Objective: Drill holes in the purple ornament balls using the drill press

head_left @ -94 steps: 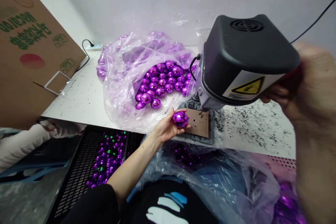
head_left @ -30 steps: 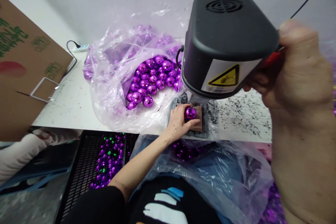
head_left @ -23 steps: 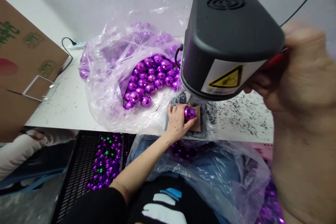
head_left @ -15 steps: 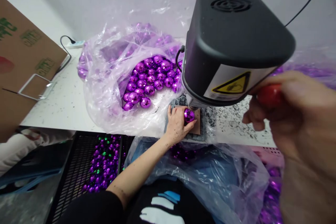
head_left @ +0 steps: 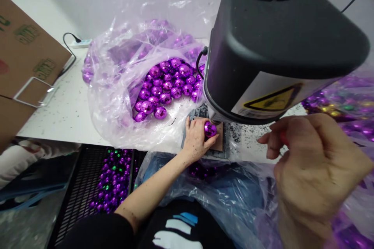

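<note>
My left hand (head_left: pixel 196 139) grips a shiny purple faceted ball (head_left: pixel 210 128) and holds it on a brown pad (head_left: pixel 219 143) under the black bench machine (head_left: pixel 274 46). My right hand (head_left: pixel 309 167) is closed around the machine's red-knobbed lever (head_left: pixel 283 137), low beside the machine's yellow warning label; the knob is mostly hidden by the fingers. The ball sits directly below the machine's spindle.
A clear plastic bag (head_left: pixel 117 97) full of purple balls (head_left: pixel 166 85) lies on the white table (head_left: pixel 67 113) to the left. A cardboard box (head_left: pixel 20 58) stands far left. Below the table edge are a black crate (head_left: pixel 87 186) of purple and green balls and another plastic bag (head_left: pixel 233 198).
My right hand has pulled the lever down from beside the machine's top to below its label. My left hand brought the ball onto the pad and keeps it there.
</note>
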`<state>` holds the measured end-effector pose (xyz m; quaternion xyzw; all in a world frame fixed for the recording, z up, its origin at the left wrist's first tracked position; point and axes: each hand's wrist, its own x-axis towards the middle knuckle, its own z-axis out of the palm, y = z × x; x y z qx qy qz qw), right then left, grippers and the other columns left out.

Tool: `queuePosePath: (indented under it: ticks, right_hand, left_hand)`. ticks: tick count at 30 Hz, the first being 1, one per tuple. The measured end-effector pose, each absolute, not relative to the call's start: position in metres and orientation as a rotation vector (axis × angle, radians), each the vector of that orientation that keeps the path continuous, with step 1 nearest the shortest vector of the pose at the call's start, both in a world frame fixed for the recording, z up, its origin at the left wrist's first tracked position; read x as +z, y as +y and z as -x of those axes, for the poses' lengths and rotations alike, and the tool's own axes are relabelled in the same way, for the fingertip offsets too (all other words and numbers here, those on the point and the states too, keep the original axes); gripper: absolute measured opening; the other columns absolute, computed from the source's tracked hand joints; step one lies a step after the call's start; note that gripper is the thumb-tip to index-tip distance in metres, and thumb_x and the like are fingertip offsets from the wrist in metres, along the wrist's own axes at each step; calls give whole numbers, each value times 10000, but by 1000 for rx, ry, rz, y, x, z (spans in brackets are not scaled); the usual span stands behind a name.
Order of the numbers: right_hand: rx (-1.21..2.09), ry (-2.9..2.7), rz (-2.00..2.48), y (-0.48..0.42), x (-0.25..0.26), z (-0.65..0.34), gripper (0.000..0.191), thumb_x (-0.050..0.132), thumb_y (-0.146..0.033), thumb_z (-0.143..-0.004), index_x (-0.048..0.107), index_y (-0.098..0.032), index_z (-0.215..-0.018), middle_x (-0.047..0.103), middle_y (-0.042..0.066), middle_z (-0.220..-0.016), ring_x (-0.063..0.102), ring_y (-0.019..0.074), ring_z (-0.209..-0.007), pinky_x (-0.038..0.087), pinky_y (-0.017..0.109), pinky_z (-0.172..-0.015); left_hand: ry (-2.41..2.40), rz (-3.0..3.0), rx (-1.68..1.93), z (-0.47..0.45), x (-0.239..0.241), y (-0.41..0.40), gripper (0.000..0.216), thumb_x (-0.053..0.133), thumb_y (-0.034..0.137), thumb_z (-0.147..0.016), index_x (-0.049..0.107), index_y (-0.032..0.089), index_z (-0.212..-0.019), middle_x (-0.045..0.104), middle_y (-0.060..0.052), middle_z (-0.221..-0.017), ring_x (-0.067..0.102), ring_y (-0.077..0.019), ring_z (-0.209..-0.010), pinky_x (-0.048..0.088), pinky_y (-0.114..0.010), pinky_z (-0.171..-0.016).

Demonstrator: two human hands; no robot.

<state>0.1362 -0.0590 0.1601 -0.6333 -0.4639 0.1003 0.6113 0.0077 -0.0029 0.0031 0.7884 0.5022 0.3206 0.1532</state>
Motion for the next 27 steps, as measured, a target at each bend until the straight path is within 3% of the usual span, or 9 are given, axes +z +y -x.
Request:
queuePosePath:
  ticks: [7, 19, 27]
  right_hand:
    - [62, -1152, 1249, -59, 121, -141, 216, 522, -275, -910, 624, -133, -781, 486, -22, -578, 529, 86, -551, 471, 317, -602]
    - [67, -1247, 1188, -55, 110, -148, 173, 483, -249, -923, 597, -161, -827, 574, -10, -704, 482, 50, -562, 372, 255, -559]
    - [84, -1193, 1185, -53, 98, -148, 146, 474, -260, -906, 609, -234, -858, 511, -17, -645, 435, 91, -528, 388, 306, -552]
  left_hand:
    - [1452, -2238, 891, -9, 5, -4, 413, 699, 371, -854, 523, 181, -1176, 627, -113, -1210, 545, -295, -1201, 300, -545, -1172]
    - [1439, -2220, 849, -7, 10, -2, 375, 678, 382, -870, 520, 173, -1138, 622, -116, -1148, 569, -281, -1113, 373, -517, -1103]
    - [1431, -2222, 854, -6, 8, -1, 361, 656, 401, -882, 509, 188, -1133, 616, -109, -1124, 568, -284, -1103, 377, -513, -1089]
